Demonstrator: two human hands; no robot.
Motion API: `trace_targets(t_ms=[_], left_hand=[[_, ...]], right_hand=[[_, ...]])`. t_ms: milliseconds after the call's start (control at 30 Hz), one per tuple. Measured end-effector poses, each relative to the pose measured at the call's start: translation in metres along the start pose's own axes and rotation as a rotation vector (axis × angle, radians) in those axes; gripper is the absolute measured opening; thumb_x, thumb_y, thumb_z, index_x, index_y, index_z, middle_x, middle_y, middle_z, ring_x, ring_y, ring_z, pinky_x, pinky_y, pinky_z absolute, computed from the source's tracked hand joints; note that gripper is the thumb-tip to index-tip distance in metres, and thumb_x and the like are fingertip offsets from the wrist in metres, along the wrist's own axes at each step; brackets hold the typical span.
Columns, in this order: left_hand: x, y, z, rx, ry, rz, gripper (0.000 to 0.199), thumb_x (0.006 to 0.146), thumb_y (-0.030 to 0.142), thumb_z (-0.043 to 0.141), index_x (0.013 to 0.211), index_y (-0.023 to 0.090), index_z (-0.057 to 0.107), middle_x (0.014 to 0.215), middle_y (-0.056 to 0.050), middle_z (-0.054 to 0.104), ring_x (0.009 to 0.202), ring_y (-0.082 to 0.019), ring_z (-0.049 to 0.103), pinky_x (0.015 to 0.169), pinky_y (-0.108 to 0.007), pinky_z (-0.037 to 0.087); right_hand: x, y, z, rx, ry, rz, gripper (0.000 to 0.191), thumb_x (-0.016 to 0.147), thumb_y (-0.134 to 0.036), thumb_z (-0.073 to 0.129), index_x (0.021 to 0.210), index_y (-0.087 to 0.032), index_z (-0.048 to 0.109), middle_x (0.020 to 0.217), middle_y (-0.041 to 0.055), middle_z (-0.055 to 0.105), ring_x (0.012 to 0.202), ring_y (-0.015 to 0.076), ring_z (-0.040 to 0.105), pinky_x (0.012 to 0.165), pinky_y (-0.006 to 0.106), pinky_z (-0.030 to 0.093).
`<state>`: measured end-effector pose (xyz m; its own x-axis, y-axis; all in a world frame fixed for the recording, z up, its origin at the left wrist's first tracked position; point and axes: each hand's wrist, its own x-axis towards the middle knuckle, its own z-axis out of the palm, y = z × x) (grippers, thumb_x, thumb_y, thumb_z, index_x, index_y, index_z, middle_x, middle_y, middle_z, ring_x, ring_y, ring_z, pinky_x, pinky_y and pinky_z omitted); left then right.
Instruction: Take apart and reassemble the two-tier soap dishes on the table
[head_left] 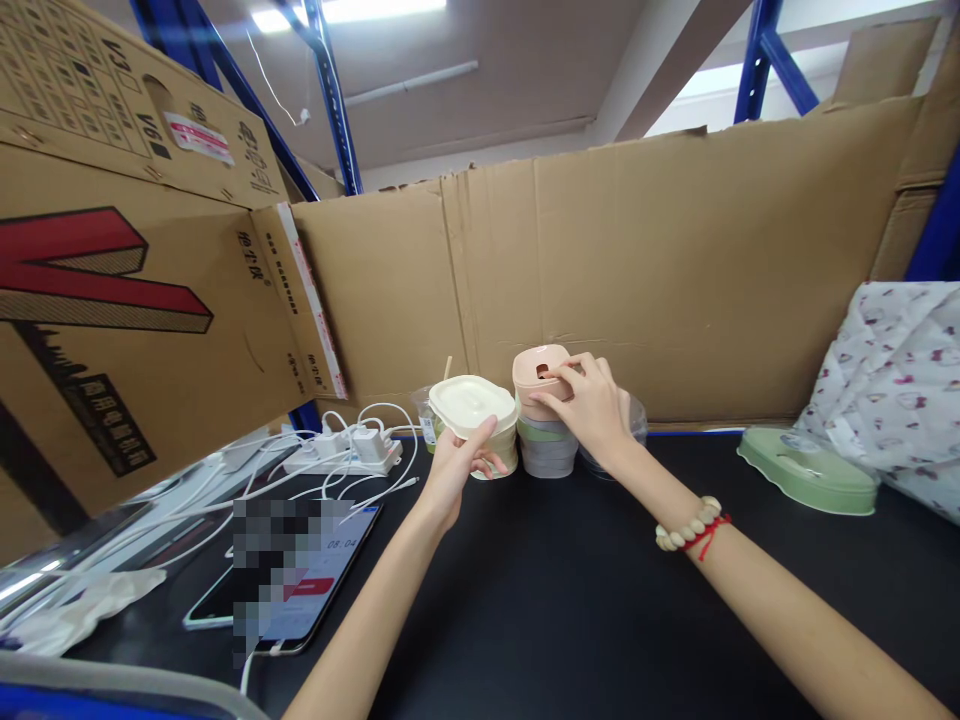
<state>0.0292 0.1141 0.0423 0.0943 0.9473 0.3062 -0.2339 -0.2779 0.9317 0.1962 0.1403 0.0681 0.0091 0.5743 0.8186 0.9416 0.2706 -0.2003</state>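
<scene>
My left hand (457,462) grips a cream-coloured lid (474,398), thumb on its near edge and fingers underneath. The lid is above a cream stack of containers (504,455), and I cannot tell whether they touch. My right hand (589,405) is closed at the right side of a pink square piece (531,362) with a small hole in its top. Thumb and fingertips are at its rim and near the hole. That piece tops a stack of pink, green and grey containers (547,458). The hand hides part of it. Beads and a red string circle my right wrist.
Clear plastic cups (637,420) stand behind the stacks, against a cardboard wall (645,260). At left are a power strip (386,455) with white cables, a phone (322,580) and a large carton (150,260). A green lid-like piece (806,470) and patterned fabric (892,380) lie right.
</scene>
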Motion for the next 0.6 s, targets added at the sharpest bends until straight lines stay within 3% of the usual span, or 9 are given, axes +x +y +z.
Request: trace_targets(t_ms=[167,267,600], left_hand=[[0.007,-0.002,-0.007,0.034,0.043,-0.012,0.059,0.051,0.049,0.076,0.088,0.009,0.053,0.061,0.0,0.058,0.039,-0.009,0.052,0.036,-0.015,0.035],[0.012,-0.006,-0.011,0.07,0.071,-0.025,0.056,0.056,0.047,0.074,0.092,0.01,0.054,0.057,0.002,0.054,0.038,-0.009,0.051,0.035,-0.015,0.034],[0.017,-0.015,-0.012,0.11,0.234,-0.143,0.031,0.075,0.019,0.067,0.101,0.008,0.053,0.077,-0.006,0.064,0.038,-0.008,0.054,0.033,-0.013,0.037]], right_hand=[[0.0,-0.001,-0.001,0.088,0.064,0.019,0.025,0.08,-0.045,0.056,0.087,-0.024,0.067,0.102,0.0072,0.056,0.095,0.0239,0.051,0.057,0.03,0.041],[0.002,-0.001,-0.006,0.139,0.106,0.029,0.03,0.083,-0.046,0.048,0.084,-0.023,0.066,0.101,0.0071,0.056,0.094,0.0234,0.051,0.057,0.03,0.04],[0.015,0.01,-0.032,0.135,0.162,0.157,0.028,0.08,-0.043,0.048,0.08,-0.022,0.066,0.098,0.0073,0.057,0.093,0.0242,0.051,0.061,0.034,0.04]])
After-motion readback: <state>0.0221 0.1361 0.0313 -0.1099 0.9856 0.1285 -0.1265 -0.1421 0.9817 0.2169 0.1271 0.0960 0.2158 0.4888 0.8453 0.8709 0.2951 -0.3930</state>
